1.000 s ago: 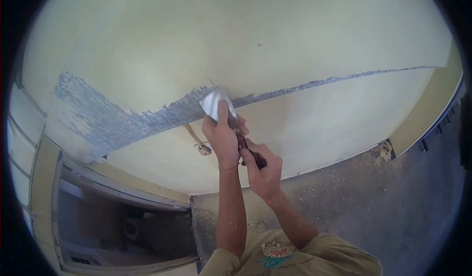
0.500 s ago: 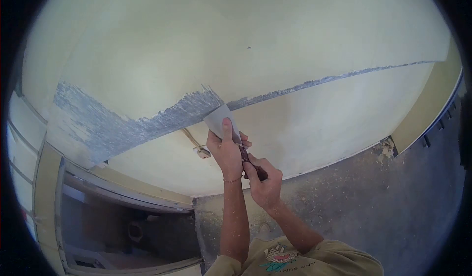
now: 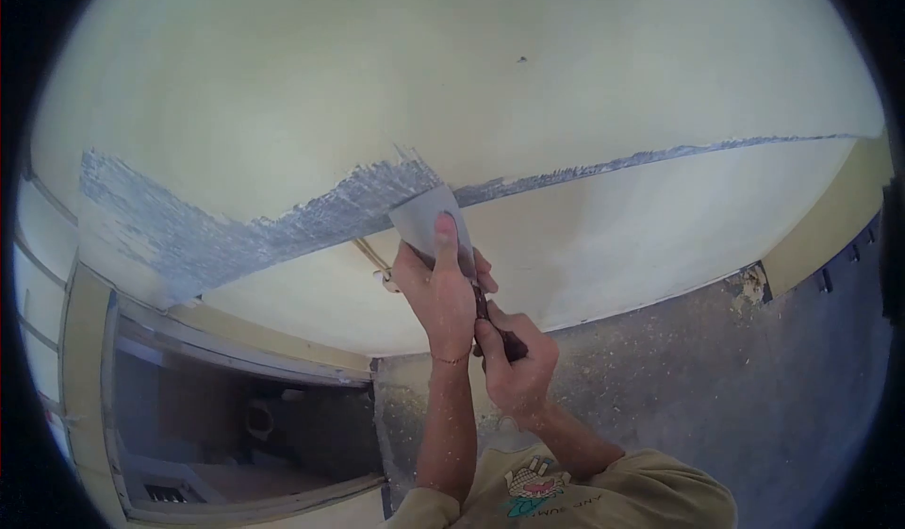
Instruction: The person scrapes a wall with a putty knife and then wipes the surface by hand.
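Observation:
My left hand (image 3: 443,289) is closed around the wide metal blade of a scraper (image 3: 421,210), its thumb lying flat along the blade's face. Lower down, my right hand (image 3: 523,364) grips the scraper's dark reddish-brown handle, which the fingers partly hide. The blade's front edge meets the lower border of a rough grey scraped band (image 3: 283,237). Above that band stretches a smooth, pale painted surface (image 3: 377,86). Toward the right the grey band narrows to a thin strip.
Below the band is a cream wall (image 3: 603,246) with a small fitting (image 3: 387,279) partly behind my left hand. A door frame (image 3: 236,350) surrounds a dark opening at lower left. Pale flakes litter the grey floor (image 3: 679,369).
The view has shifted slightly, so my hands sit a little farther right and the wall features have moved. The scraper remains in both hands against the grey band.

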`<state>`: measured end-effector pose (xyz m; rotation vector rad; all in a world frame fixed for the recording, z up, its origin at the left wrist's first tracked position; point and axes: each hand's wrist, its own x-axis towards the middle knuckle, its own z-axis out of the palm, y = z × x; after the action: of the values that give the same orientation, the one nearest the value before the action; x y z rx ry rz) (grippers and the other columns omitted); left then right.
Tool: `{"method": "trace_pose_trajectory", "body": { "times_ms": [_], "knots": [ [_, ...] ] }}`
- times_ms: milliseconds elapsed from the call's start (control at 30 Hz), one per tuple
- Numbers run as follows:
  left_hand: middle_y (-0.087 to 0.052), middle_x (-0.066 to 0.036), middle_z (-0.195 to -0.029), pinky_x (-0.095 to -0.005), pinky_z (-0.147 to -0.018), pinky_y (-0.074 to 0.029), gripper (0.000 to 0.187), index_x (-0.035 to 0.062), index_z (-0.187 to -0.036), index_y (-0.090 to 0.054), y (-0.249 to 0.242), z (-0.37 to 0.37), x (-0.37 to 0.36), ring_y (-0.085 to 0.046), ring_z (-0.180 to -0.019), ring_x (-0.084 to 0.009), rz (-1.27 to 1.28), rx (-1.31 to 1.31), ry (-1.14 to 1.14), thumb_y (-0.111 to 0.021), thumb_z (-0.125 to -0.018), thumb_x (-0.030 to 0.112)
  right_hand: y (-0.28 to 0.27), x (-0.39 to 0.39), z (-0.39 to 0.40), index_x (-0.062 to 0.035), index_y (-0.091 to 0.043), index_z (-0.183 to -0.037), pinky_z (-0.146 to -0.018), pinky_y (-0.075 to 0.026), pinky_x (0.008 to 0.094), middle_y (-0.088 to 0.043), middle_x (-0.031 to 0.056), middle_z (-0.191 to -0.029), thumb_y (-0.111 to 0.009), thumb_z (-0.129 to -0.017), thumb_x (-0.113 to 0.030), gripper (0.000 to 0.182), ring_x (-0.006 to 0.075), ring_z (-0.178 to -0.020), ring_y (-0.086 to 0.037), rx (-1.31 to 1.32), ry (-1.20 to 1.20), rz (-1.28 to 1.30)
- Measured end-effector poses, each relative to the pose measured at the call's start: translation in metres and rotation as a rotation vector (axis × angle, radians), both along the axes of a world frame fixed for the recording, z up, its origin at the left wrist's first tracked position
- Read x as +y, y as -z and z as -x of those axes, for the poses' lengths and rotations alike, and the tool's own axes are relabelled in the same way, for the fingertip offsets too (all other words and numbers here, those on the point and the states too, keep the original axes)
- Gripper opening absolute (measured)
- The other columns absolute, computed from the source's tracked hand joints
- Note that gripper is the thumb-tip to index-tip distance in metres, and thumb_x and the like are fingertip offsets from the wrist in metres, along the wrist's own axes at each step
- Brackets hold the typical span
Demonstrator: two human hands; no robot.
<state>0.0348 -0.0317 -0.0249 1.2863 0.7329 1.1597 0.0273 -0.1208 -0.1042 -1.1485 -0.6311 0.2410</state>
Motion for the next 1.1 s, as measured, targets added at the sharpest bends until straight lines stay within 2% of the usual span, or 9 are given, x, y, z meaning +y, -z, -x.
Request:
{"method": "trace_pose_trajectory", "body": {
  "times_ms": [100,300,367,467,500,567,667,1000,1100],
  "knots": [
    [-0.054,-0.009,-0.055,-0.0280,-0.036,-0.039,0.031,-0.0017,-0.089,-0.048,-0.023,-0.001,0.002,-0.051,-0.038,-0.0154,-0.022,-0.025,-0.032,-0.056,-0.097,0.028,-0.015,0.011,-0.002,0.0086,-0.062,-0.099,-0.048,-0.041,0.0208,-0.060,0.0042,-0.065,-0.061,-0.091,0.001,0.011,0.0049,-0.056,-0.053,-0.003,-0.020,-0.058],
    [-0.053,-0.009,-0.054,-0.0279,-0.036,-0.040,0.033,-0.0018,-0.090,-0.049,-0.031,0.008,0.007,-0.052,-0.038,-0.0161,-0.038,0.029,0.022,-0.056,-0.097,0.030,-0.021,0.015,0.007,0.0078,-0.061,-0.096,-0.050,-0.043,0.0217,-0.060,0.0040,-0.068,-0.061,-0.091,0.001,0.009,0.0056,-0.058,-0.054,-0.025,0.014,-0.094],
    [-0.054,-0.009,-0.054,-0.0281,-0.036,-0.041,0.033,-0.0019,-0.090,-0.049,-0.023,0.004,0.011,-0.052,-0.038,-0.0164,-0.046,-0.010,0.035,-0.056,-0.096,0.030,-0.018,0.016,-0.001,0.0066,-0.063,-0.097,-0.048,-0.040,0.0214,-0.057,0.0047,-0.061,-0.064,-0.089,-0.001,0.011,0.0031,-0.057,-0.049,-0.069,0.050,-0.135],
    [-0.054,-0.009,-0.055,-0.0286,-0.038,-0.043,0.033,-0.0021,-0.091,-0.050,-0.019,0.002,0.001,-0.054,-0.040,-0.0171,-0.056,-0.018,0.036,-0.055,-0.097,0.030,-0.016,0.009,-0.004,0.0062,-0.063,-0.098,-0.048,-0.038,0.0219,-0.055,0.0041,-0.061,-0.063,-0.089,-0.002,0.012,0.0036,-0.056,-0.046,-0.056,0.058,-0.141],
    [-0.055,-0.009,-0.056,-0.0286,-0.039,-0.044,0.033,-0.0018,-0.092,-0.050,-0.015,0.002,-0.005,-0.054,-0.041,-0.0173,-0.051,-0.013,0.033,-0.054,-0.097,0.030,-0.016,0.002,-0.004,0.0062,-0.063,-0.098,-0.048,-0.038,0.0219,-0.055,0.0041,-0.061,-0.063,-0.089,-0.002,0.012,0.0036,-0.056,-0.046,-0.063,0.072,-0.153],
    [-0.056,-0.009,-0.058,-0.0284,-0.039,-0.044,0.031,-0.0010,-0.093,-0.050,0.002,0.001,-0.010,-0.055,-0.041,-0.0178,-0.029,-0.006,0.043,-0.052,-0.098,0.030,-0.009,-0.015,-0.002,0.0071,-0.063,-0.104,-0.055,-0.047,0.0223,-0.062,0.0046,-0.071,-0.062,-0.091,-0.002,0.016,0.0060,-0.061,-0.055,0.028,0.000,-0.044],
    [-0.056,-0.010,-0.058,-0.0280,-0.039,-0.043,0.031,-0.0007,-0.092,-0.050,0.018,-0.005,-0.013,-0.055,-0.041,-0.0177,-0.003,-0.020,0.026,-0.053,-0.098,0.030,0.005,-0.017,-0.010,0.0072,-0.063,-0.103,-0.055,-0.047,0.0223,-0.062,0.0045,-0.071,-0.062,-0.091,-0.001,0.015,0.0053,-0.062,-0.054,0.035,0.001,0.025],
    [-0.054,-0.008,-0.056,-0.0279,-0.036,-0.045,0.033,-0.0009,-0.090,-0.050,0.020,-0.008,-0.005,-0.053,-0.040,-0.0157,-0.018,-0.084,-0.027,-0.057,-0.096,0.031,0.007,-0.009,-0.012,0.0077,-0.065,-0.101,-0.054,-0.044,0.0215,-0.061,0.0036,-0.068,-0.063,-0.090,-0.001,0.014,0.0048,-0.060,-0.052,-0.031,0.023,0.014],
    [-0.053,-0.007,-0.056,-0.0279,-0.035,-0.045,0.033,-0.0014,-0.089,-0.049,0.011,-0.002,-0.005,-0.053,-0.041,-0.0148,0.017,-0.019,-0.013,-0.058,-0.096,0.029,0.003,-0.006,0.001,0.0079,-0.064,-0.099,-0.053,-0.044,0.0214,-0.061,0.0038,-0.068,-0.063,-0.090,-0.001,0.012,0.0048,-0.060,-0.053,0.046,0.017,-0.009]
  ]
}}
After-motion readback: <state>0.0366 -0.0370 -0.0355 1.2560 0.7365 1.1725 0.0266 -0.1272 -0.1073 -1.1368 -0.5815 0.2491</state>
